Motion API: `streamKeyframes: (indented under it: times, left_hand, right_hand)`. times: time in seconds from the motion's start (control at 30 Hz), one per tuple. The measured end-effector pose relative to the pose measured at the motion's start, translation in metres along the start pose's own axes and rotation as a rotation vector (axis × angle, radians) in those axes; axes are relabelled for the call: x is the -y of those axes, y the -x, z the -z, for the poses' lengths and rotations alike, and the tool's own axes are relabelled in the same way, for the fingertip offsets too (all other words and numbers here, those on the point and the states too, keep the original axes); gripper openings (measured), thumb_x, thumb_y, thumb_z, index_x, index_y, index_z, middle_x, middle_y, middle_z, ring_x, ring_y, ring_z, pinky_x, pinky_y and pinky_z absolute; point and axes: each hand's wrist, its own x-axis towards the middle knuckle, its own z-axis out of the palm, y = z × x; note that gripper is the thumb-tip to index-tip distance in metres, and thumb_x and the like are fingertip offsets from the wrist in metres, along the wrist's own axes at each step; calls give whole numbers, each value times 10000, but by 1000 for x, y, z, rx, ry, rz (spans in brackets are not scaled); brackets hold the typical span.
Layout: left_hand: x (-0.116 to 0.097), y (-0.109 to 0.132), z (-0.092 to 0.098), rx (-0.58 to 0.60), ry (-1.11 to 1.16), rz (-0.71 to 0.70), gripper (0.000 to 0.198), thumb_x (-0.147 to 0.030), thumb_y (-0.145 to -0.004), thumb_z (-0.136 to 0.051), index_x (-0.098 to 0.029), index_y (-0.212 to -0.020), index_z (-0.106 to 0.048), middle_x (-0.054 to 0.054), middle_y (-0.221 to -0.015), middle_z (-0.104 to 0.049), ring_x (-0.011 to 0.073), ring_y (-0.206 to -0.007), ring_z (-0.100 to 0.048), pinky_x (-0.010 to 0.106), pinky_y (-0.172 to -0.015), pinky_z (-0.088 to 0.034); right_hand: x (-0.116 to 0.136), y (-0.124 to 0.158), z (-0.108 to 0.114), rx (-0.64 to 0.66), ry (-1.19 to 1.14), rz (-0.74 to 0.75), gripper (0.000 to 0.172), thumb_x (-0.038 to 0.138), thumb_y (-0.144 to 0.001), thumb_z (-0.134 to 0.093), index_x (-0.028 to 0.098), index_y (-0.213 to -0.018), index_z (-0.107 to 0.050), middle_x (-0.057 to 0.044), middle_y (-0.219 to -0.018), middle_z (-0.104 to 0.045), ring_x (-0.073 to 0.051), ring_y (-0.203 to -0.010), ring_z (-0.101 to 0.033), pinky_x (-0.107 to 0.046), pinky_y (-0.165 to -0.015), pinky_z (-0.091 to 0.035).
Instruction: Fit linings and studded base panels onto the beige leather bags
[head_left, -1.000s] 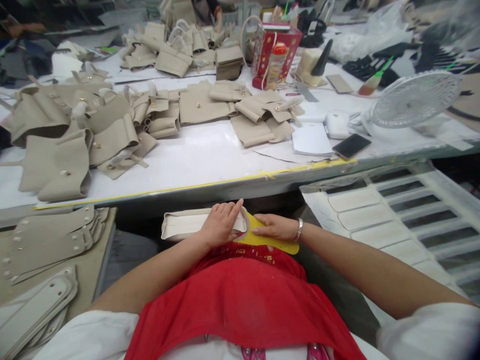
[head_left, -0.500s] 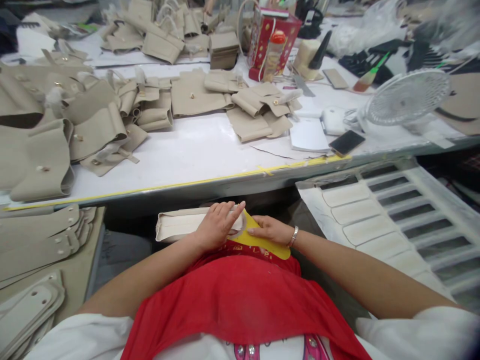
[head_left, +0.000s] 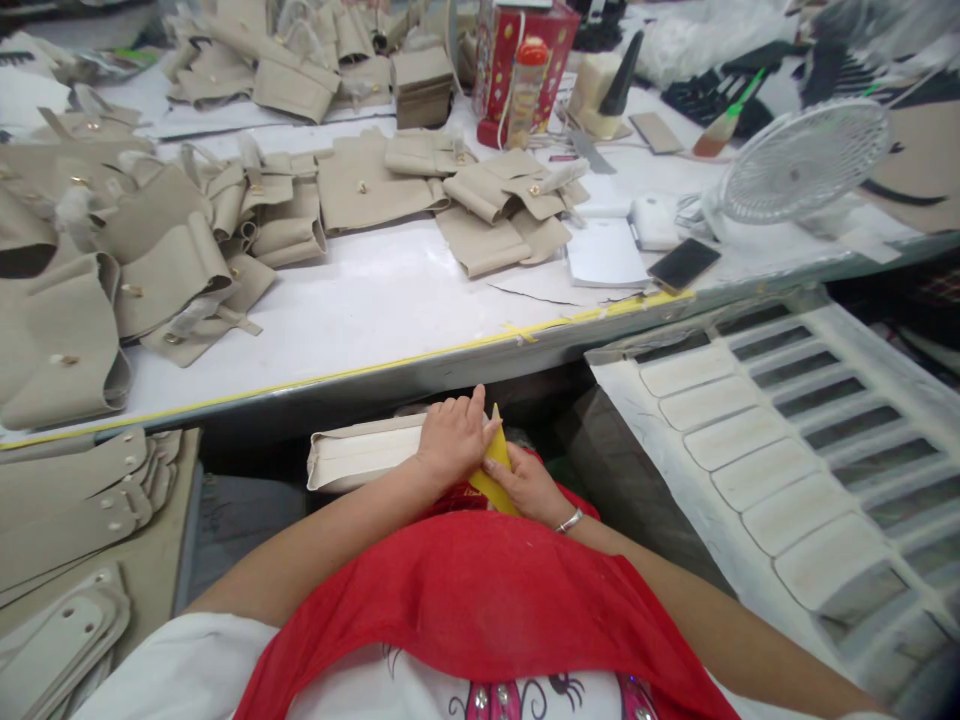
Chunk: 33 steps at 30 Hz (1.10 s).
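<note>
A cream leather bag piece [head_left: 360,455] lies across my lap below the table's edge. My left hand [head_left: 452,438] presses down on its right end, fingers together. A yellow flat tool [head_left: 496,470] stands tilted on edge between both hands. My right hand [head_left: 529,487], with a silver bracelet at the wrist, grips the tool's lower part, just right of the left hand.
The white table [head_left: 390,300] carries heaps of beige bag parts [head_left: 157,250], a red box [head_left: 525,60], a phone [head_left: 682,265] and a small white fan [head_left: 802,160]. A slatted rack [head_left: 787,440] with cream pieces stands to the right. Stacked beige straps [head_left: 75,490] lie to the left.
The yellow tool has turned from lying flat to standing on edge. My right hand has drawn in closer to the left hand. The view has tipped downward a little.
</note>
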Motion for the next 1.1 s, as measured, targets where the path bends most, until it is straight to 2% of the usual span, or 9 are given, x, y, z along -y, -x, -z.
streamKeyframes:
  times: [0.17, 0.33, 0.43, 0.57, 0.67, 0.77, 0.87, 0.97, 1.1]
  left_hand:
    - [-2, -9, -5, 5, -91, -60, 541, -431, -920, -230, -128, -1356, -336, 115, -881, -572, 237, -830, -522, 346, -693, -346]
    - [-8, -27, -4, 9, -67, -26, 488, -409, -926, -218, -147, -1290, -408, 113, -891, -610, 241, -831, -568, 336, -687, -373]
    - [-10, -29, 2, 58, -16, 5, 488, -432, -919, -230, -155, -1279, -410, 119, -926, -639, 251, -846, -600, 342, -713, -406]
    - [12, -14, 17, 99, 227, 72, 493, -448, -914, -249, -174, -1293, -405, 115, -1147, -603, 228, -977, -597, 325, -824, -424]
    - [40, 6, 26, 20, 367, 141, 513, -403, -931, -178, -127, -1276, -439, 104, -1267, -531, 189, -1141, -508, 278, -950, -365]
    - [57, 25, 28, 1, 348, 115, 520, -423, -911, -248, -98, -1250, -471, 118, -1272, -523, 208, -1178, -470, 302, -995, -327]
    - [58, 39, 21, 43, 256, -19, 600, -507, -841, -388, -106, -1285, -434, 135, -1298, -491, 252, -1177, -457, 359, -996, -315]
    - [51, 45, 14, 16, 183, -107, 759, -597, -735, -503, -140, -1328, -376, 134, -1347, -436, 281, -1209, -406, 402, -1003, -272]
    - [45, 45, 9, -13, 125, -142, 851, -625, -687, -541, -152, -1361, -326, 143, -1364, -406, 297, -1198, -392, 415, -983, -251]
  right_hand:
    - [-9, -6, 5, -63, 8, 9, 443, 554, -714, -570, 178, -929, -474, -55, -893, -618, -192, -780, -606, -295, -672, -510]
    - [14, -5, 6, -159, 13, -119, 279, 437, -788, -544, 199, -885, -433, -20, -730, -635, -154, -552, -606, -258, -492, -505]
    - [28, 2, 1, -138, -22, -155, 203, 373, -828, -516, 190, -877, -443, 3, -644, -630, -137, -451, -586, -236, -421, -483]
    - [34, 21, 12, -67, -73, -144, 251, 401, -812, -549, 161, -867, -504, -17, -623, -638, -121, -434, -573, -193, -379, -427]
    - [38, 35, 27, -185, -251, -50, 321, 425, -764, -601, 137, -895, -545, -12, -616, -614, -91, -438, -537, -174, -379, -398]
    - [49, 35, 30, -266, -529, 99, 323, 326, -679, -673, 134, -914, -563, 49, -597, -534, -52, -459, -479, -188, -478, -464]
    - [63, 19, 13, -353, -630, 233, 320, 272, -629, -675, 148, -891, -540, 72, -606, -497, -61, -495, -487, -241, -544, -509]
    - [73, -6, -9, -486, -587, 389, 302, 323, -665, -624, 170, -890, -494, 74, -603, -506, -73, -463, -485, -236, -465, -478]
    - [74, -36, -25, -532, -537, 510, 237, 342, -737, -542, 192, -896, -449, 106, -541, -441, -40, -366, -366, -183, -376, -375]
